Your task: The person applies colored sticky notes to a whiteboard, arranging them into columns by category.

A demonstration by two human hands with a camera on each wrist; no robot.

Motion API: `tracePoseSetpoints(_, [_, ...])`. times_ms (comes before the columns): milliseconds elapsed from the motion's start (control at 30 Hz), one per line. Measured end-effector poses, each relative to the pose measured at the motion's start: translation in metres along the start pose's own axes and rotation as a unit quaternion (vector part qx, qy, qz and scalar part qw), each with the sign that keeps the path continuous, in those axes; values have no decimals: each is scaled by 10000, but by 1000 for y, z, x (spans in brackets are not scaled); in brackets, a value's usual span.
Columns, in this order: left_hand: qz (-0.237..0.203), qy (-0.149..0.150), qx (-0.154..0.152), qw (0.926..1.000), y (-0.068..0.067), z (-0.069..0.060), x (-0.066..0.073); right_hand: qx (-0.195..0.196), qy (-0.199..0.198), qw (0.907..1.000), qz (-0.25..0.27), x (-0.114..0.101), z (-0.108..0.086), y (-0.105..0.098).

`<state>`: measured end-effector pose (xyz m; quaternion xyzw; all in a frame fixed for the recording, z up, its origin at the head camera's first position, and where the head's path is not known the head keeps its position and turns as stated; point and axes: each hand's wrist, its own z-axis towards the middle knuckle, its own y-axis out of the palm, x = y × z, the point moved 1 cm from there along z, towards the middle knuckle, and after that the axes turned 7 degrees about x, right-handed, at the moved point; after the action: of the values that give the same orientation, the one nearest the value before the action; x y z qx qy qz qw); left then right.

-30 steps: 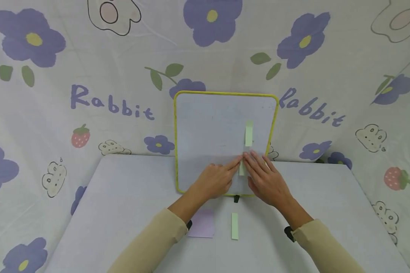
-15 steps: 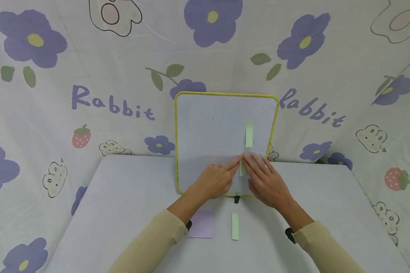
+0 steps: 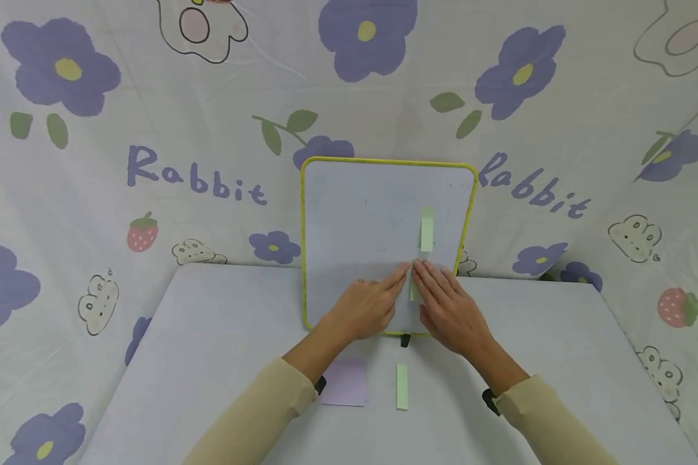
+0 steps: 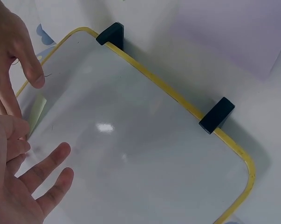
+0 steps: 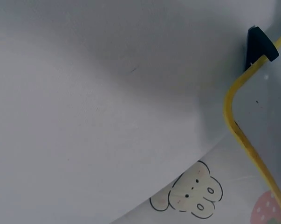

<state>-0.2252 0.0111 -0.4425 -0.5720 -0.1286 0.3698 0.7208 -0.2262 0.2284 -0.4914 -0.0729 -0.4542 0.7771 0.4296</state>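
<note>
A yellow-edged whiteboard (image 3: 349,226) stands propped on the table. My right hand (image 3: 450,310) presses straight fingers on a pale green paper strip (image 3: 412,292) on the board and covers much of it. My left hand (image 3: 363,310) reaches in from the left, its outstretched index fingertip touching the strip's top end. In the left wrist view the strip (image 4: 37,114) shows between both hands; two fingers (image 4: 51,161) of my left hand spread loosely. A second green strip (image 3: 427,231) is on the board higher up. The right wrist view shows no hand.
On the white table (image 3: 227,310), a green strip (image 3: 402,387) and a purple paper square (image 3: 346,382) lie in front of the board. Dark clamps (image 4: 217,115) sit on the board's lower edge. A flower-and-rabbit patterned cloth (image 3: 209,129) hangs behind.
The view has shifted slightly. Both hands keep to nearly the same spot at the lower strip; a little more of the strip is covered by the right fingers.
</note>
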Motion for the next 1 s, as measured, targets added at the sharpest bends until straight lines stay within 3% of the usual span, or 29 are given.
tracePoseSetpoints(367, [-166,-20,5,9999,2,-3,4,-120,-121,9998,108,-9,-16,8])
tracePoseSetpoints(667, [-272,-14,-102,9996,7,-5,6,-71,-134,9999,65,-12,-15,9])
tracePoseSetpoints(1000, [-421,-54,-20,9991,10,-8,4,-131,-58,9999,1,-12,-14,5])
